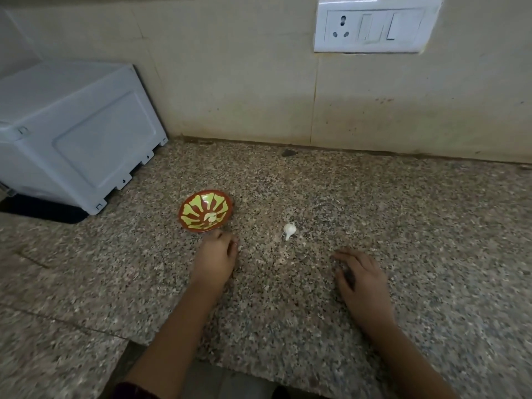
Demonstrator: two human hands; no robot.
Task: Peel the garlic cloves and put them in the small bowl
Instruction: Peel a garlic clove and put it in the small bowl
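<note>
Garlic clove and small bowl take up only a little of a speckled granite counter, which fills most of the view below a tiled wall. A white appliance stands at the far left against that wall, and a switch plate is fixed high on the right. The right hand lies palm down on the counter with its fingers loosely spread, holding nothing, near the garlic clove but apart from it. The left hand reaches forward with its fingertips just beside the bowl's near rim. Its fingers are bent under and hidden from above, so I cannot tell whether they pinch anything. The bowl, red with a yellow-green ray pattern, sits left of centre and holds one pale piece near its middle, probably a peeled clove, though it is too small to be sure. The garlic clove lies on bare stone to the right of the bowl, between the two hands and a little beyond them, white and with a small tail, apparently still in its skin. By this reckoning one clove is done and one remains to be picked up, peeled and dropped in.
</note>
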